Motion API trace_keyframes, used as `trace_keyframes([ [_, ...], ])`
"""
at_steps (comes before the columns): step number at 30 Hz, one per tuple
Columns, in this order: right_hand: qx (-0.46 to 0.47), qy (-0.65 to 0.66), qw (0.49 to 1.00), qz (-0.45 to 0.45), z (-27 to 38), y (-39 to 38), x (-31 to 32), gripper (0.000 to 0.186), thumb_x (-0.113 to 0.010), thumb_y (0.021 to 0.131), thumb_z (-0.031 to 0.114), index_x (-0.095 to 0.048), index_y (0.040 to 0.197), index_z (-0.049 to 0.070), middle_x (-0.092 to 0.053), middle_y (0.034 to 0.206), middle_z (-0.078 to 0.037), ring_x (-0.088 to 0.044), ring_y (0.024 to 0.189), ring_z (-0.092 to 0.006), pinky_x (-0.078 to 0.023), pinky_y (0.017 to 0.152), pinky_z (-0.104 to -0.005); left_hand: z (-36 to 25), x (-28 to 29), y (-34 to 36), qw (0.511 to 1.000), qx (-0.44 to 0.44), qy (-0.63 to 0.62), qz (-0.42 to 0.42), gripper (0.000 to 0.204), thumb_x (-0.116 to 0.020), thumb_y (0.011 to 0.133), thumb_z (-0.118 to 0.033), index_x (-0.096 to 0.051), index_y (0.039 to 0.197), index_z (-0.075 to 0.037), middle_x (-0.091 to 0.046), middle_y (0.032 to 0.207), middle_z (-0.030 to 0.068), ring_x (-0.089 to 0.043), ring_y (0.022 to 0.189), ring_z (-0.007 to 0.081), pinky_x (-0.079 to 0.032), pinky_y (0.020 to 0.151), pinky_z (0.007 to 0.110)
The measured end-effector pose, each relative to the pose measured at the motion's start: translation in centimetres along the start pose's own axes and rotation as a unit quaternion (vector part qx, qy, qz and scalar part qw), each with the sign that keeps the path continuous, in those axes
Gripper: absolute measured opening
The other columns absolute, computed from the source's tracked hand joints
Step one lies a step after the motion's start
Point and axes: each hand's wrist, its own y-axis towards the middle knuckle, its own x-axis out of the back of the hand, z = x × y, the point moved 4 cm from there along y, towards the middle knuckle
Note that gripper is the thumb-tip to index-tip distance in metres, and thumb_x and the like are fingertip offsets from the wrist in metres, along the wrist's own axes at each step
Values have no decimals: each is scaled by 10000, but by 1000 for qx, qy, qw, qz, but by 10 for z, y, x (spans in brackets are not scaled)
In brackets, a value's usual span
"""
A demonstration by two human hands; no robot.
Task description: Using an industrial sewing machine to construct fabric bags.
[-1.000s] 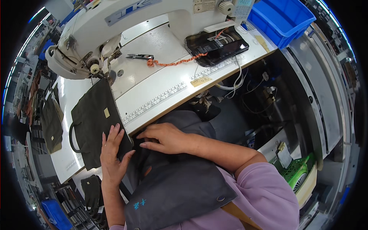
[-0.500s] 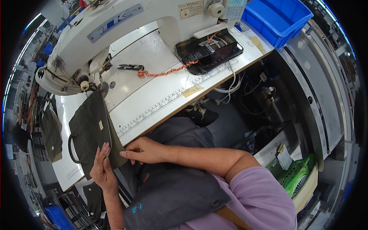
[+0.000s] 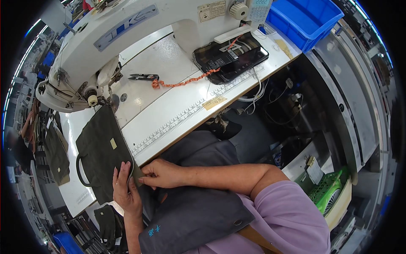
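1. The dark green cloth piece [image 3: 101, 148] lies on the counter [image 3: 163, 137], on its left part. Its far corner sits close to the needle end of the sewing machine [image 3: 127, 21], and its near edge reaches the front of the counter. I can't see if the needle is in it.
2. The right hand [image 3: 165, 174] has changed most. A second ago it was half open, just off the near corner. Now it is curled up, with thumb and finger pinching an under flap [image 3: 137, 174] at that corner.
3. The left hand [image 3: 129, 192] tipped up on its side half a second ago. Now its long, loose fingers lie on top of the cloth by the near edge, and its thumb is spread out. I can't see whether the thumb nips the edge.
4. Less of the under flap shows now than half a second ago. I think this means the two layers sit closer together.
5. Both hands are now at the same corner, so the work looks like careful lining up.
6. The snips [image 3: 144, 77] and orange cord [image 3: 186, 81] stay put, untouched.
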Motion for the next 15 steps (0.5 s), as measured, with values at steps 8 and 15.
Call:
trace_keyframes([
  [8, 27, -54, 998, 22, -1, -6, 1, 254, -605, 1000, 194, -650, 830, 11, -695, 661, -67, -649, 568, -169, -489, 554, -328, -8, -1, -7, 992, -82, 94, 11, 317, -598, 930, 10, -742, 1186, -108, -582, 1390, 290, -587, 1285, 451, -414, 1124, 593],
  [15, 46, -36, 998, 16, -1, -10, -1, 221, -627, 928, 165, -644, 767, 15, -695, 642, -79, -674, 568, -214, -495, 544, -355, -10, 5, -27, 970, -155, 179, -56, 298, -744, 847, -110, -751, 1143, -83, -490, 1481, 302, -491, 1374, 468, -349, 1158, 621],
])
